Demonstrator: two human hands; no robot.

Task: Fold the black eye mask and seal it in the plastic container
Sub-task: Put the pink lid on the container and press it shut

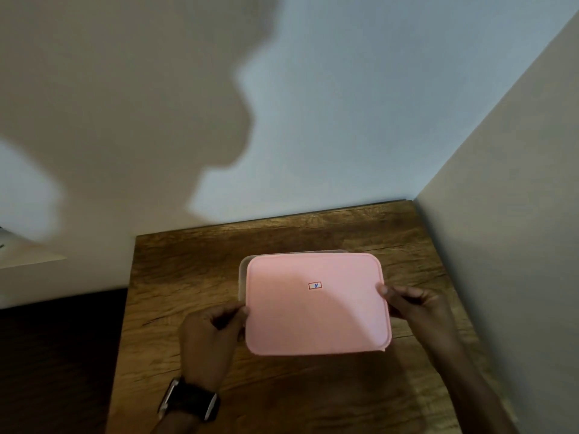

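L hand [210, 338] + R hand [414, 308] pinch lid [316, 305] edges | container [242, 270] rim peeks L | table [194, 277] front open

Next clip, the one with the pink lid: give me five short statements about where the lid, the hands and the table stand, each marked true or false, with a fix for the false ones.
1. Both hands hold the pink lid by its side edges. True: the left hand is at its left edge, the right hand at its right.
2. The lid is blue. False: it is pink, with a small red-framed label near its middle.
3. A watch sits on the left wrist. True.
4. The eye mask lies on the table beside the container. False: no mask is in view.
5. The wooden table stands in open floor. False: walls meet it at the back and on the right.
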